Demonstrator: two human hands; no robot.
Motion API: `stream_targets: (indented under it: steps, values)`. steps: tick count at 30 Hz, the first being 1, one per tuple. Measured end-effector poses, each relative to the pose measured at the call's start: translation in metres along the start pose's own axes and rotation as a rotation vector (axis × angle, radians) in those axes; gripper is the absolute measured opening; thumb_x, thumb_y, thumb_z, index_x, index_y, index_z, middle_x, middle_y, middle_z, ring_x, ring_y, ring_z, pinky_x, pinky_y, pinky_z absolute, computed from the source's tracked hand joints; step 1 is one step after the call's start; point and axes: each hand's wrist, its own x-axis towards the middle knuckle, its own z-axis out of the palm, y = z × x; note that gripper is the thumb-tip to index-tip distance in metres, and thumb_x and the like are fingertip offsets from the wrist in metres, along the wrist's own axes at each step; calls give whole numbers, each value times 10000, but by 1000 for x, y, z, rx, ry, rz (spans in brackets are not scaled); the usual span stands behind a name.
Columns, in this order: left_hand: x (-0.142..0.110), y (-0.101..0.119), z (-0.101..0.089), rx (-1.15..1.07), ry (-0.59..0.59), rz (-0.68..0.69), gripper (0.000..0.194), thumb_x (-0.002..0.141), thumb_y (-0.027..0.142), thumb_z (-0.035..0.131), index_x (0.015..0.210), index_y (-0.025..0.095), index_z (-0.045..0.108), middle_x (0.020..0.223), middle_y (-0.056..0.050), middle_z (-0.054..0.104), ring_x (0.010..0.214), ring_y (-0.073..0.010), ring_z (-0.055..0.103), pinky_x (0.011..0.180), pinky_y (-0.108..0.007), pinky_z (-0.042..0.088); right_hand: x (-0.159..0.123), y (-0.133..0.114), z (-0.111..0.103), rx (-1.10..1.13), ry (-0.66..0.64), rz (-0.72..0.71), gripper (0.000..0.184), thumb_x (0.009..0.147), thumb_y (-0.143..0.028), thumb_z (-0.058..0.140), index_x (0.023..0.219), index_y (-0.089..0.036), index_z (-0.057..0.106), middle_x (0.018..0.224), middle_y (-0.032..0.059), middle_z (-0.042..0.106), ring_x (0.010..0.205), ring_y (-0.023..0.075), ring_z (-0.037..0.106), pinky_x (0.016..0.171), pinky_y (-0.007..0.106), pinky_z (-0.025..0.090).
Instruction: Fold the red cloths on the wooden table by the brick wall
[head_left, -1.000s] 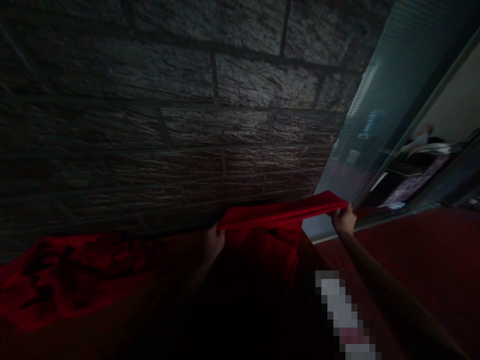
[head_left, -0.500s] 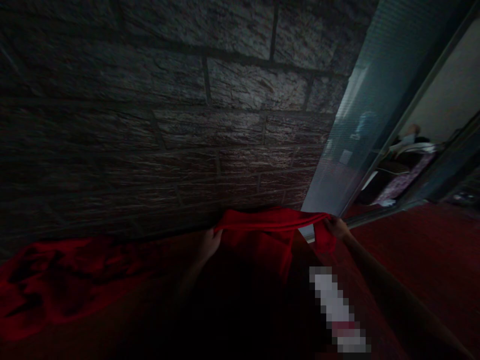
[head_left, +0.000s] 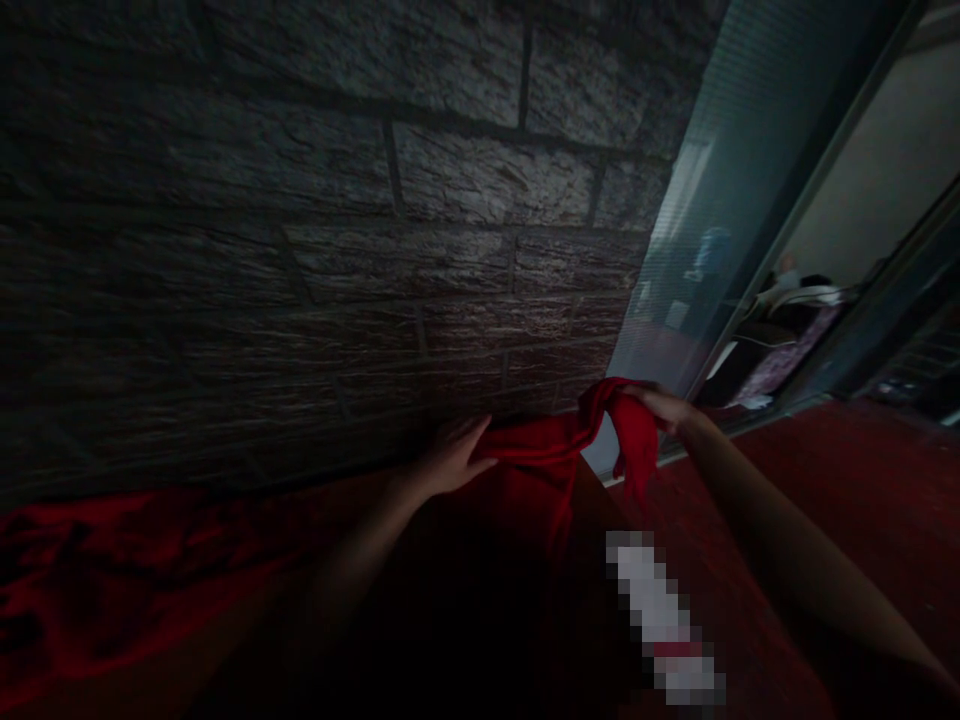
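A red cloth (head_left: 536, 440) lies over a dark surface close to the stone wall, its near part hanging down in a fold. My right hand (head_left: 664, 408) grips its right end and lifts it, so a strip droops below the fingers. At the cloth's left end is my left hand (head_left: 450, 458), thumb and fingers apart, with the cloth's edge at the gap between them. Another crumpled red cloth (head_left: 97, 590) lies at the far left. Deep shadow hides the lower middle.
A rough stone-block wall (head_left: 450, 180) rises right behind the cloth. To the right stand a glass panel (head_left: 675, 280) and a doorway, with a dark and patterned piece of furniture (head_left: 780, 350) beyond. The floor (head_left: 810, 480) is red. A pixelated pale patch covers the lower right.
My left hand has opened from its pinch on the cloth and moved slightly right. My right hand has risen, bunching the cloth's right end upward. The view has shifted a little.
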Motion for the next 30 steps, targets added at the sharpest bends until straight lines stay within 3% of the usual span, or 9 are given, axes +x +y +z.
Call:
stream_targets:
  steps: [4,8,12,16,19,22,24,27,30]
  values:
    - [59,10,16,-112,-192,12,719,791,488,669,1423,194,490,1544,-94,397,1443,-256,348,1187,-331,237,5,-18,5,212,51,-30,230,763,-301,633,964,-190,654,851,53,746,689,186,680,643,295,585]
    - [115,22,35,-169,-259,36,949,692,604,734,1470,161,418,1545,-131,390,1415,-299,390,1167,-348,294,11,-31,2,89,151,-184,300,792,-360,610,1029,-177,636,911,59,737,759,190,681,681,284,569]
    - [158,34,53,-312,-310,92,1025,654,608,769,1498,189,367,1487,-131,481,1343,-283,488,1140,-360,351,18,-42,-7,-118,262,-362,321,840,-367,528,1066,-170,642,994,80,731,877,215,682,805,328,553]
    - [172,38,69,-304,-226,283,1308,537,534,863,1567,154,153,1588,-166,298,1453,-294,315,1201,-382,245,21,-50,-10,-417,399,-424,313,865,-317,509,1101,-179,662,1062,96,729,991,251,672,934,376,493]
    - [162,37,78,-168,-151,285,1250,639,516,805,1576,130,73,1627,-181,165,1499,-301,184,1224,-399,164,24,-45,-5,-547,419,-402,312,877,-292,497,1118,-183,663,1049,105,733,977,262,680,912,359,494]
    - [143,33,82,-15,-117,147,1055,765,514,695,1573,135,133,1634,-177,134,1507,-316,138,1215,-423,176,23,-20,1,-573,416,-411,312,890,-273,455,1124,-184,642,1058,111,728,959,247,680,884,328,494]
    - [129,29,83,69,-148,127,850,835,537,612,1530,152,309,1624,-163,192,1499,-325,173,1202,-435,202,17,13,5,-563,402,-380,317,887,-262,443,1144,-184,612,1079,119,717,958,246,675,871,326,487]
    - [111,20,84,195,-164,204,568,917,494,513,1374,159,552,1571,-154,338,1466,-318,270,1193,-450,216,-1,75,14,-491,287,-174,331,850,-231,486,1171,-199,564,1033,117,718,916,256,681,817,332,482]
    - [99,10,85,301,-165,301,527,923,458,533,1359,166,570,1511,-142,444,1402,-291,396,1167,-419,280,-19,128,29,-402,120,-7,323,782,-194,563,1103,-227,571,879,74,727,823,253,692,738,326,487]
